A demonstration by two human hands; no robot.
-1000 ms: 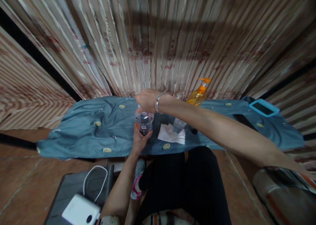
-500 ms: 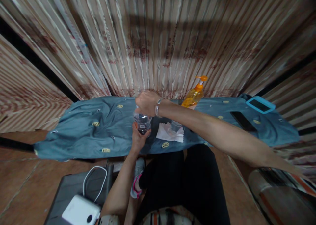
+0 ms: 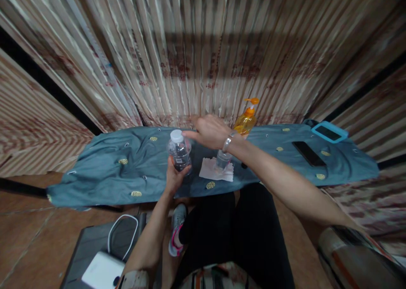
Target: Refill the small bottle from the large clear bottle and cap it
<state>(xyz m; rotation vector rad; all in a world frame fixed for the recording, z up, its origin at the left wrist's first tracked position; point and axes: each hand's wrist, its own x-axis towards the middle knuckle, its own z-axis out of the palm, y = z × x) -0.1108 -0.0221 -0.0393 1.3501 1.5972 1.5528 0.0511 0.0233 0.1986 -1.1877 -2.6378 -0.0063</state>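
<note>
A clear plastic bottle with a white cap stands upright on the cloth-covered table. My left hand is wrapped round its lower part. Just right of the cap, my right hand is off the bottle, thumb stretched toward the cap and fingers apart, holding nothing. Below my right wrist, a clear cup rests on a white paper napkin, its upper part partly covered by the wrist. Behind my right forearm stands a pump bottle of yellow-orange liquid with an orange pump.
The table wears a blue-grey cloth. Toward its right end lie a black phone and a blue-framed device. A curtain hangs close behind. At lower left, a white power bank with a cable sits on a dark stool.
My right hand has come off the bottle's top and moved right, its fingers opening. The white cap now shows on the bottle. My left hand keeps its hold.
</note>
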